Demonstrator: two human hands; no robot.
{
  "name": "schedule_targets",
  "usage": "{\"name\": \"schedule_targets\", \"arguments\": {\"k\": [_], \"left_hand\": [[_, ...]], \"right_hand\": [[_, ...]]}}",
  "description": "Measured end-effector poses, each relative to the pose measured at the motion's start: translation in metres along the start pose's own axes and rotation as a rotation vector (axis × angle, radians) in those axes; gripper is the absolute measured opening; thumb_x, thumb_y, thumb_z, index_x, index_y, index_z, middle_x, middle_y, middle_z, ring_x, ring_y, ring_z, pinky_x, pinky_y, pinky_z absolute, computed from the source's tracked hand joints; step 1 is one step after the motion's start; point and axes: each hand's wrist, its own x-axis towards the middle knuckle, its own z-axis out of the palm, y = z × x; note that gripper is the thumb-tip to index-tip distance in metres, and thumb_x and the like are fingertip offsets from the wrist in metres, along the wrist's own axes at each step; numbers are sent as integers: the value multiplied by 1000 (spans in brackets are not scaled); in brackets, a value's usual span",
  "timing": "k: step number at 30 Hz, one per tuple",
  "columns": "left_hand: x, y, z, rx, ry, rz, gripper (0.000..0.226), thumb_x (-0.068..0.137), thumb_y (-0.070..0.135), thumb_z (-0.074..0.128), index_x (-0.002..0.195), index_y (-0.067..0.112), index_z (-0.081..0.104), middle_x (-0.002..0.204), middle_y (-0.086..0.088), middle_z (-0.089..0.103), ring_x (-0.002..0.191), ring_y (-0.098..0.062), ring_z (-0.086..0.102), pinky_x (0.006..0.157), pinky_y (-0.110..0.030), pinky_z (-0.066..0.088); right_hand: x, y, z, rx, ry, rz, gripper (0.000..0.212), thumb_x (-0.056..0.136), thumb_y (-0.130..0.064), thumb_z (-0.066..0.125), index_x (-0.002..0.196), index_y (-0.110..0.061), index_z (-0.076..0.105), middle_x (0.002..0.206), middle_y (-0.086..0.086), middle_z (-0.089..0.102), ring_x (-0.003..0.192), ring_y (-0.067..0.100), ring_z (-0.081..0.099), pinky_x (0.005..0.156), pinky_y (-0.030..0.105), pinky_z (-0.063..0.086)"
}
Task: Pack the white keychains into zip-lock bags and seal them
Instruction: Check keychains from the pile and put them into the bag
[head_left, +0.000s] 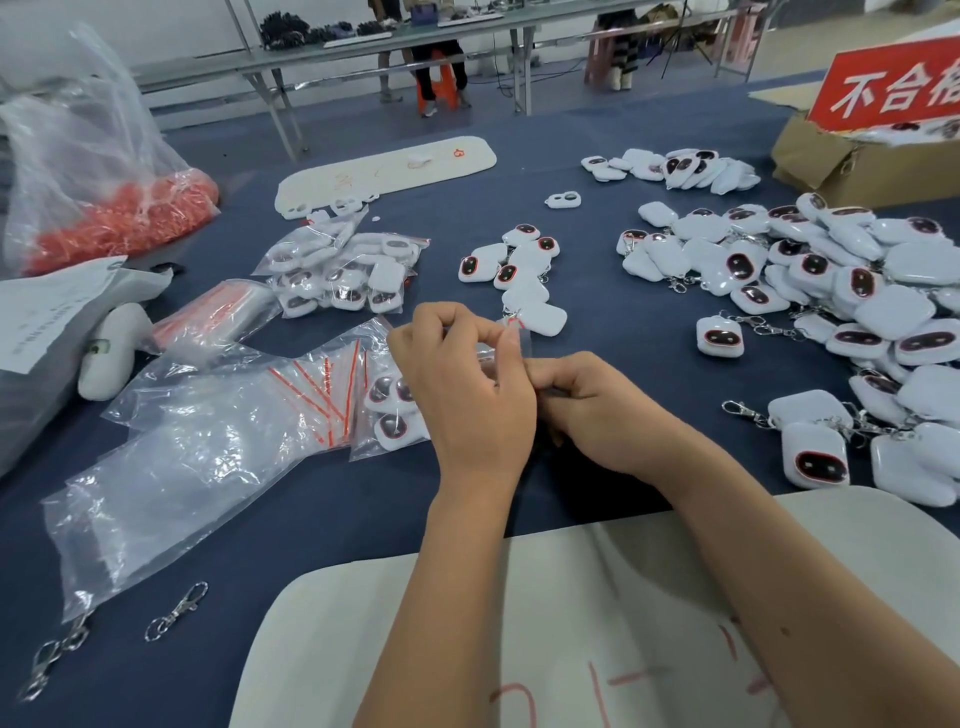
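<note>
Near edge: white board (545, 597) with red marks lies under both forearms on the blue table (363, 499).
Near left: two loose metal clasps (176, 610) lie beside the corner of a big clear bag (171, 467).
Left hand (467, 384): raised at centre, fingers curled, thumb and forefinger pinching the red-striped top of a small zip bag (522, 335).
Right hand (587, 405): just right of the left and touching it, fingers curled in on the same bag; what lies inside the bag is hidden by the hands.
Filled bag (389, 410): just left of the left hand, holding white keychains with dark faces.
Empty bags (322, 387): fanned out with red strips, left of the filled one.
Packed pile (343, 275): further left and far, several bagged keychains together.
Small cluster (514, 265): loose keychains just beyond the hands.
Main heap (841, 291): loose white keychains with clasps spread along the right, from near to far.
Far right: cardboard box (831, 161) with a red sign (893, 88).
Far left: clear sack of red bits (119, 218).
Far centre: second white board (389, 166).
</note>
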Motion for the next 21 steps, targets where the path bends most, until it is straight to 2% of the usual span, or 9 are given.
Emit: {"name": "schedule_targets", "arguments": {"k": [2,4,6,8,11,14,16,18,21], "left_hand": [[0,-1,2,-6,-25,-21,18,90,20,68,74,16,62,98,2,55,99,-17,40,85,-22,31],[-1,-5,3,27,-84,-14,18,89,19,69,72,15,64,97,0,56,97,-20,42,84,-24,30],[-3,-6,4,112,-188,-8,19,89,17,71,71,16,64,95,2,55,95,-20,42,82,-25,31],[-6,-4,5,175,-276,12,21,89,17,73,72,19,62,93,6,53,94,-17,42,80,-25,32],[-8,1,8,95,-267,61,16,89,12,70,75,15,63,90,4,56,85,-17,50,75,-29,42],[-10,4,9,-19,-232,86,14,89,8,68,77,12,65,89,1,59,74,-17,58,65,-36,52],[-10,5,8,-43,-218,84,12,89,7,68,78,12,66,91,1,61,74,-13,59,64,-34,53],[-8,3,6,-41,-194,67,10,88,7,68,81,13,68,92,1,61,78,-14,59,66,-33,53],[-5,0,4,-7,-138,63,8,87,8,69,84,15,69,93,2,63,85,-18,60,74,-38,51]], "right_hand": [[-1,-1,4,-9,193,11,36,91,3,48,93,-11,81,79,0,74,60,20,53,61,35,50],[-3,1,1,-142,528,24,39,88,9,52,88,-14,83,82,-7,77,64,18,62,64,31,52],[-7,1,-8,-474,839,80,34,88,5,57,92,-18,82,89,-9,75,87,19,63,76,22,42],[-11,2,-20,-732,1022,204,27,89,-5,62,104,-20,79,110,1,72,115,30,53,91,29,34],[-13,6,-28,-871,949,494,41,90,-23,68,131,-22,67,147,15,50,142,41,32,109,54,31],[-11,8,-30,-898,742,612,44,97,-34,64,139,-23,61,160,12,39,147,44,28,117,55,26],[-9,11,-31,-894,670,476,32,99,-28,66,129,-21,68,149,6,54,138,37,42,110,44,34],[-8,13,-27,-805,653,275,20,97,-13,66,115,-18,75,125,4,69,120,30,54,95,31,39],[-8,9,-19,-543,694,67,28,91,6,64,97,-16,79,93,-3,76,86,8,65,81,22,51]]}}
